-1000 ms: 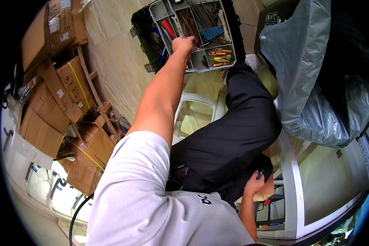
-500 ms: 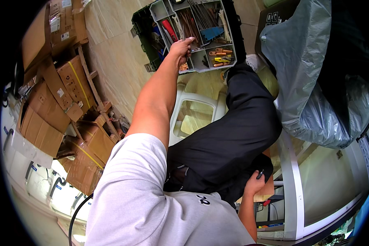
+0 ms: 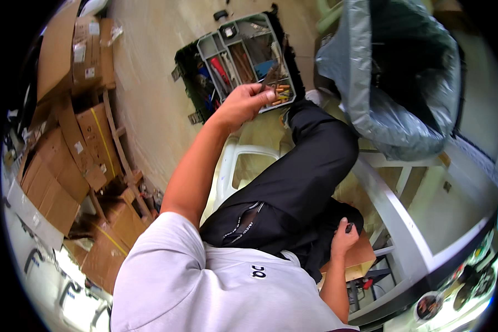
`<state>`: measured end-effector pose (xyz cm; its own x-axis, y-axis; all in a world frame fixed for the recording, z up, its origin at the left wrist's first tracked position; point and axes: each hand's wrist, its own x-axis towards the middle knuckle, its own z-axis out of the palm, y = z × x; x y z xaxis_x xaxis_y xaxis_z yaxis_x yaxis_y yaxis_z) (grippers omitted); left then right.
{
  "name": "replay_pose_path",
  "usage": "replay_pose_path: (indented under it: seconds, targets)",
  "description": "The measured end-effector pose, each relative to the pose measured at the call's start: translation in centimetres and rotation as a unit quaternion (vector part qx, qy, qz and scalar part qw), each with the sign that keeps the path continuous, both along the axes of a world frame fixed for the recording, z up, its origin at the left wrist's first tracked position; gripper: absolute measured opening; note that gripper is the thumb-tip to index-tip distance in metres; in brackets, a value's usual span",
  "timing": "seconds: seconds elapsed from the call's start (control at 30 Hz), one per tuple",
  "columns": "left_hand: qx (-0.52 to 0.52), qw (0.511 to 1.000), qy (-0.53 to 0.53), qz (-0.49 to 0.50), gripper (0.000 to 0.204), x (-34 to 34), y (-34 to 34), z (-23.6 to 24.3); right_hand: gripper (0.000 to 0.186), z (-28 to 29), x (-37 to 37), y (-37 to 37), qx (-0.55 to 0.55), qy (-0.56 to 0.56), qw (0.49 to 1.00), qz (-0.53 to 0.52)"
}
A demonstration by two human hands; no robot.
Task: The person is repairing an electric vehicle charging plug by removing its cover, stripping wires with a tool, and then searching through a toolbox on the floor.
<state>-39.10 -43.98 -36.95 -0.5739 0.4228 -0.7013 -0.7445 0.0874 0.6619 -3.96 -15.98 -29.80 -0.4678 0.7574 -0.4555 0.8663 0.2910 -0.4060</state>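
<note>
Left hand (image 3: pixel 242 106) pinches at least one dark slender piece (image 3: pixel 269 76) near one toolbox (image 3: pixel 189 72) — right hand (image 3: pixel 344 240) clutches one dark stub (image 3: pixel 349 227)

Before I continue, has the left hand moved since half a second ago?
Yes, toward the person: judged against the open toolbox, the left hand was over its compartments and now overlaps its near edge in view.

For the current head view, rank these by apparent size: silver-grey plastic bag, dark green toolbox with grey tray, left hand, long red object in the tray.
1. Silver-grey plastic bag
2. Dark green toolbox
3. Left hand
4. Long red object
The hand seems nearer, so looks larger.
</note>
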Motion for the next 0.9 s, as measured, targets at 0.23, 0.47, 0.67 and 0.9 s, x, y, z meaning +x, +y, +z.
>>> replay_pose_path:
  seconds: [0.23, 0.47, 0.67, 0.9]
  targets:
    - [0.114, 0.953, 0.176, -0.217, 0.019, 4.0, 2.8, 13.1, 0.025, 13.4, -8.8, -6.5, -0.039, 0.374, 0.927, 0.017]
    - [0.118, 0.863, 0.246, -0.425, 0.018, 11.7, 6.2, 21.1, 0.021, 21.0, -4.1, -5.5, -0.066, 0.451, 0.89, 0.002]
    - [0.179, 0.838, 0.267, -0.44, 0.007, 16.6, 11.3, 23.4, 0.017, 20.9, 6.3, -5.9, -0.104, 0.44, 0.89, -0.063]
    - [0.274, 0.824, 0.274, -0.413, 0.028, 24.5, 17.9, 27.4, 0.013, 20.3, 14.6, -8.0, -0.077, 0.497, 0.838, -0.211]
